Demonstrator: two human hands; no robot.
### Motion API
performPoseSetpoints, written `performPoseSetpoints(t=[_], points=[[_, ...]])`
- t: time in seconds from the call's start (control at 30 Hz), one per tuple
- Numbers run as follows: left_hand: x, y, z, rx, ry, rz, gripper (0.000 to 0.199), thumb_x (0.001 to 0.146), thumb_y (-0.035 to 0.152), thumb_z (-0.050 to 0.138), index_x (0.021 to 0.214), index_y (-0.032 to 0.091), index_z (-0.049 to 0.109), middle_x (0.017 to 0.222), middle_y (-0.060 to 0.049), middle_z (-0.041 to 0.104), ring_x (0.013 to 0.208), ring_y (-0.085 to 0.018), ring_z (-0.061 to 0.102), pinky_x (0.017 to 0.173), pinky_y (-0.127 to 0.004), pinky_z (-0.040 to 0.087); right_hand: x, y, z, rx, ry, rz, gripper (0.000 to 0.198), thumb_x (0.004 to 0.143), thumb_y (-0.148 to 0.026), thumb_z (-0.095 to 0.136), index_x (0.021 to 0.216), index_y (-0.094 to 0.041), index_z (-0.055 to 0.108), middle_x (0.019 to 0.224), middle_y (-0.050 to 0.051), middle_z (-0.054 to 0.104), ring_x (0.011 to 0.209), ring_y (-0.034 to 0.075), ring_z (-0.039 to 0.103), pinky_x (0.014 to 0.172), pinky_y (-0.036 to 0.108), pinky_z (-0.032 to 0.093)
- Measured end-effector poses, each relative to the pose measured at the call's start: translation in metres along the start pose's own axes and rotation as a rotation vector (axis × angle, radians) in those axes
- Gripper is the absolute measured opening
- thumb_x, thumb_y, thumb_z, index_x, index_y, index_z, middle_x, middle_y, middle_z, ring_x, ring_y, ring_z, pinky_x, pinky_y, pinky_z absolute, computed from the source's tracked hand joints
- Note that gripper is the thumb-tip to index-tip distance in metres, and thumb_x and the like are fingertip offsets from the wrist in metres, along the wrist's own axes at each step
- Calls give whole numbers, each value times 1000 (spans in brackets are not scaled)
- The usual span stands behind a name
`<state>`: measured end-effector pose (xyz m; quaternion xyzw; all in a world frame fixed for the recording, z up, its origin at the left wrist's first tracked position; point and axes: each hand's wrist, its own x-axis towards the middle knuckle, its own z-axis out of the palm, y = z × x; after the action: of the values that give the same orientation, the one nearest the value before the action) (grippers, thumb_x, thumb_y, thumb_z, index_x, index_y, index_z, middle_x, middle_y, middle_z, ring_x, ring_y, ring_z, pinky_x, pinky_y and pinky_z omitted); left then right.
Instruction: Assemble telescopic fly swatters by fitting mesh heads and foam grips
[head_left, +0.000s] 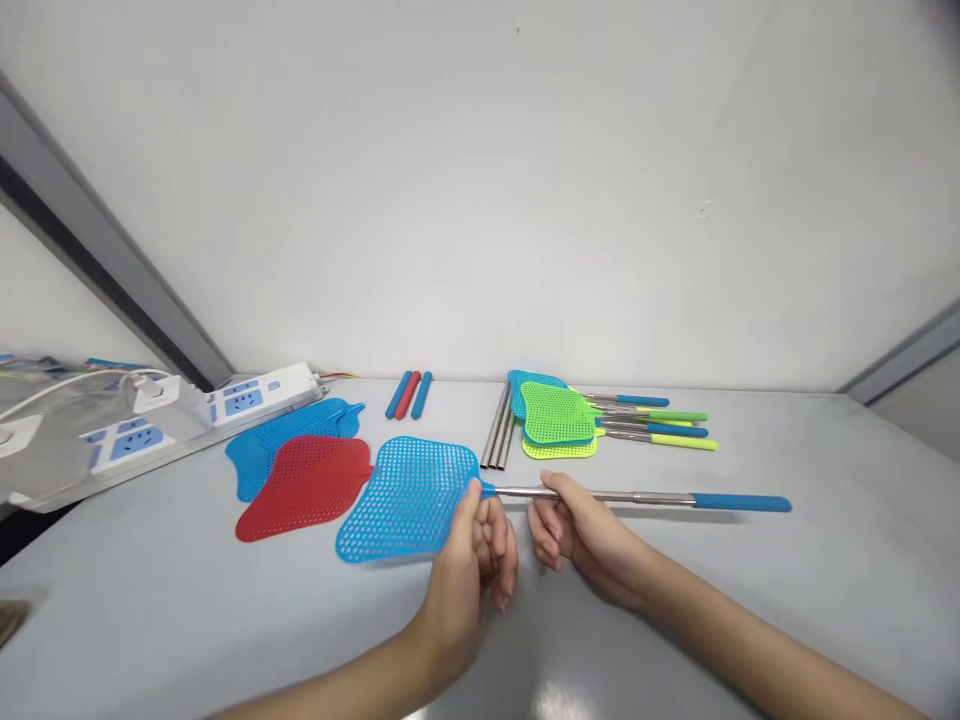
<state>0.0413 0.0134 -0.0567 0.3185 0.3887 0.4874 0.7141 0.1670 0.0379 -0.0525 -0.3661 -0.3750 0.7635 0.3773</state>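
Observation:
A blue fly swatter (pixel 412 495) with a metal rod and a blue grip is held level above the table between both hands. My left hand (pixel 472 560) pinches it at the neck, where the perforated head meets the rod. Farther along, my right hand (pixel 577 530) is closed on the metal rod, thumb on top. To the left lie a red swatter head (pixel 307 490) and some blue swatter heads (pixel 289 435), without rods. Behind the hands are several metal rods (pixel 496 435) side by side.
Complete swatters (pixel 559 412) in green, yellow and blue are piled at the back, right of centre. Three loose grips (pixel 407 396), two blue and one red, lie near the wall. A white power strip (pixel 255 395) with plugs and cables runs along the left side of the table (pixel 840 520).

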Motion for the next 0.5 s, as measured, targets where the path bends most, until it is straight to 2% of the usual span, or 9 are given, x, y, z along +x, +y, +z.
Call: performPoseSetpoints(t=[0.17,0.33,0.5], points=[[3,-5,4,112,30,62,40,77,54,36,58,18,37,35,8,36,26,-6,33,32,-17,25,-3,1,5,1,37,16,46,82,-38,29,41,-17,32,36,-6,31,31,6,31,43,22,26],[1,-12,9,175,90,143,35,74,50,43,62,17,42,44,6,42,34,-7,41,37,-19,30,-7,6,3,-45,11,-4,44,80,-38,32,41,-17,32,37,-5,33,32,6,33,43,22,25],[-5,-12,8,148,52,141,34,76,45,43,58,16,45,41,6,39,38,-6,37,43,-18,33,-16,7,-2,-119,23,-67,41,77,-41,41,45,-18,31,38,-8,25,31,5,25,40,22,21]])
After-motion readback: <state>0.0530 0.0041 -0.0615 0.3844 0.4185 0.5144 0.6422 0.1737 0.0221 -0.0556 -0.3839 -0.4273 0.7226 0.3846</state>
